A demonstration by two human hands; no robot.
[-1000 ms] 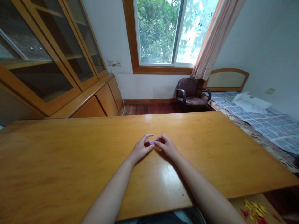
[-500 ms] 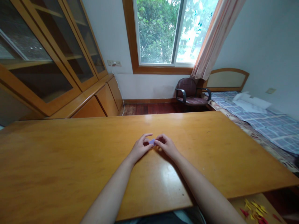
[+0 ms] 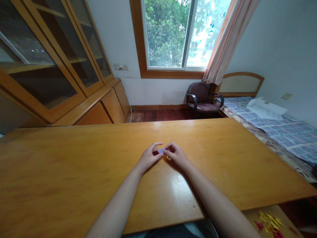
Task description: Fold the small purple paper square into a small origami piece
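Observation:
A small purple piece of paper (image 3: 161, 150) is pinched between the fingertips of both my hands, just above the wooden table (image 3: 74, 172). My left hand (image 3: 150, 156) curls its fingers around the paper's left side. Pressed against it from the right, my right hand (image 3: 177, 154) grips the paper with thumb and fingers closed. Most of the paper is hidden by my fingers.
Red and yellow paper scraps (image 3: 269, 223) lie on a lower surface at the bottom right. Beyond the table stand a dark office chair (image 3: 201, 99), a bed (image 3: 277, 129) on the right and glass-door cabinets (image 3: 49, 66) on the left.

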